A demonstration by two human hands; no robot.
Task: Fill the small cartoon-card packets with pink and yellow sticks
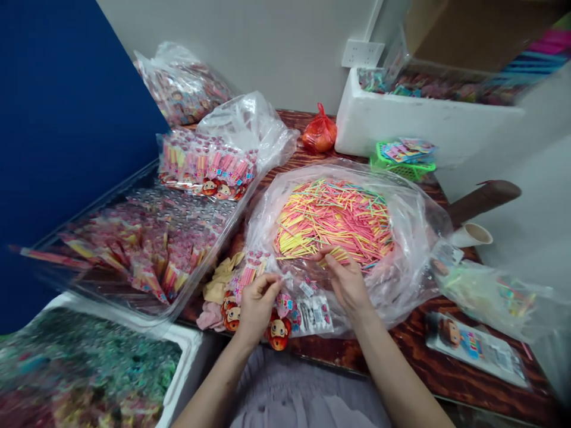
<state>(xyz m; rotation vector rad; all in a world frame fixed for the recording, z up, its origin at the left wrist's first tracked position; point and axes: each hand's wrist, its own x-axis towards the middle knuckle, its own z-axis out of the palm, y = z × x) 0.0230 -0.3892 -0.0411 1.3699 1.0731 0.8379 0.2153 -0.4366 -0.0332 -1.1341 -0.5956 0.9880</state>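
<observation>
My left hand pinches the top edge of a small printed plastic packet at the table's front. Cartoon-headed packets, some with pink and yellow sticks inside, lie under and beside that hand. My right hand is closed on a few yellow sticks above the near rim of a large clear plastic bag. Thin pink, yellow and green candy-like sticks fill this opened bag in a loose heap. A flat clear wrapper with a barcode lies between my hands.
A clear tray at left holds many filled packets, with a bag of packets on its far end. Foam boxes stand at lower left and back right. A paper cup and green basket sit right.
</observation>
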